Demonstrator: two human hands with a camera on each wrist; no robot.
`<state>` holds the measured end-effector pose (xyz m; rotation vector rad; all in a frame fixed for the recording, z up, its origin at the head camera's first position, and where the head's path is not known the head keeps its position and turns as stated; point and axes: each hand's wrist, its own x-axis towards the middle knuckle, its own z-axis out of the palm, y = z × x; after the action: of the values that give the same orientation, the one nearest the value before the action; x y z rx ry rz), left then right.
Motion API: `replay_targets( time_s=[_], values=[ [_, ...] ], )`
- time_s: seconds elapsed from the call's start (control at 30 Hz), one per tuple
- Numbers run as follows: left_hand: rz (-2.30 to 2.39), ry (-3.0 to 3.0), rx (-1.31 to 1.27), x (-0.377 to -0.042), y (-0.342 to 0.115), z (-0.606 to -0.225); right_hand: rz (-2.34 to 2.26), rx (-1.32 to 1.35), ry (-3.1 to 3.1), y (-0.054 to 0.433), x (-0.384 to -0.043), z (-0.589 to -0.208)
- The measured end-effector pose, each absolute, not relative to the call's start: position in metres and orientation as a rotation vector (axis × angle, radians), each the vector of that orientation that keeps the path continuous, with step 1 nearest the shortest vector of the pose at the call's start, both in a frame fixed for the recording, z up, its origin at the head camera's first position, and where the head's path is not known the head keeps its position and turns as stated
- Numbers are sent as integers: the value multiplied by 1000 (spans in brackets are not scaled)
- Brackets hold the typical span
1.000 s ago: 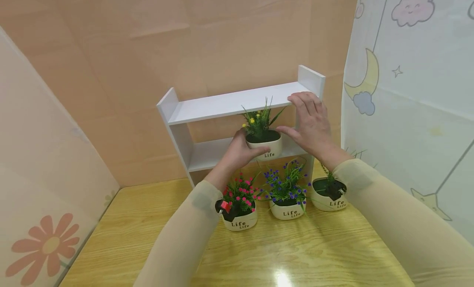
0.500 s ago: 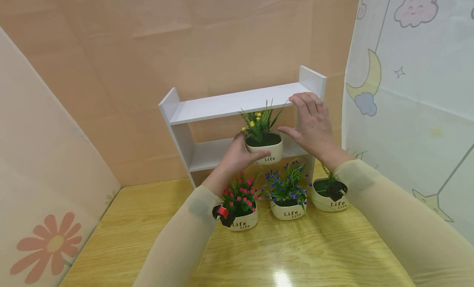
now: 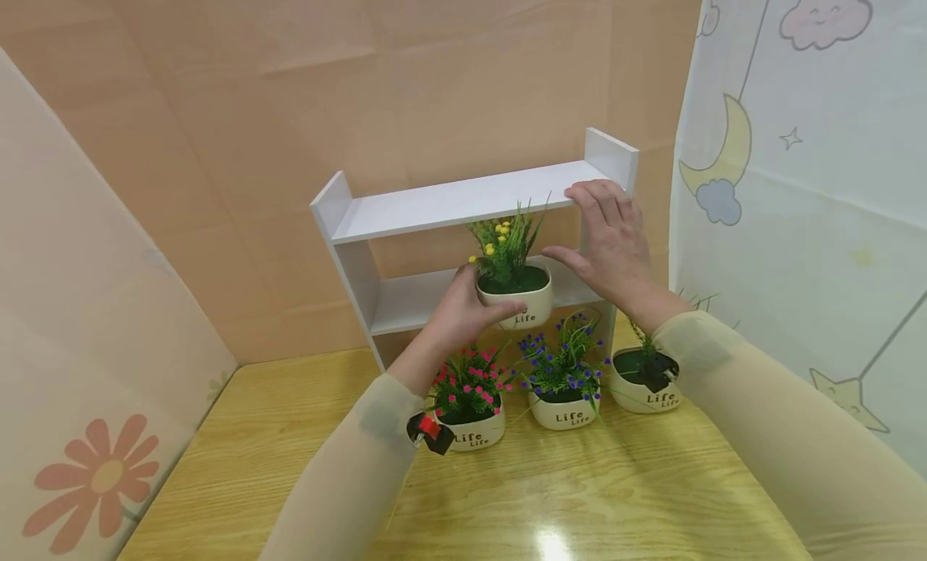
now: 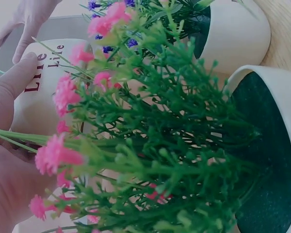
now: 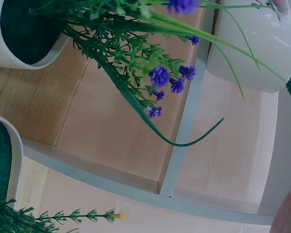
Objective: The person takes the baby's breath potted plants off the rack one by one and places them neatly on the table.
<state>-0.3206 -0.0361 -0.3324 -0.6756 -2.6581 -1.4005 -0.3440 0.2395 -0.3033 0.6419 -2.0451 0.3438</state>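
Observation:
My left hand [image 3: 463, 307] grips a cream flowerpot [image 3: 527, 309] lettered "Life", its thumb across the front. Yellow flowers and grass blades [image 3: 507, 243] grow from this pot, which hangs before the middle board of a white shelf [image 3: 463, 197]. Up at the right end, the fingers of my right hand [image 3: 614, 243] rest on the top board's front edge. Its thumb points out straight toward the pot's rim, a small gap apart. From the left wrist the held pot [image 4: 51, 92] shows partly behind pink flowers; the right wrist view catches its pale side [image 5: 254, 48].
On the wooden table [image 3: 579, 497], three like pots stand before the shelf: pink flowers [image 3: 474, 380] left, purple flowers [image 3: 561, 364] in the middle, a green plant [image 3: 647, 380] right. The right forearm partly covers the last. Cloth walls [image 3: 434, 70] enclose the back and sides.
My left hand has brought the yellow-flowered pot slightly down and toward me, out from the shelf. The right hand stays at the top board.

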Motion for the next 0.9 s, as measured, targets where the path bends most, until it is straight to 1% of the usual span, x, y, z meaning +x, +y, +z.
replay_targets(
  time_s=[0.27, 0.47, 0.9],
  values=[
    [-1499, -2571, -780, -316, -38, -335, 341, 638, -2042, 241, -344, -303],
    [-1495, -2564, -790, -312, -41, -335, 340, 643, -2029, 241, -344, -303],
    [-1472, -2644, -613, -289, -54, -335, 353, 641, -2029, 239, -343, -303]
  ],
)
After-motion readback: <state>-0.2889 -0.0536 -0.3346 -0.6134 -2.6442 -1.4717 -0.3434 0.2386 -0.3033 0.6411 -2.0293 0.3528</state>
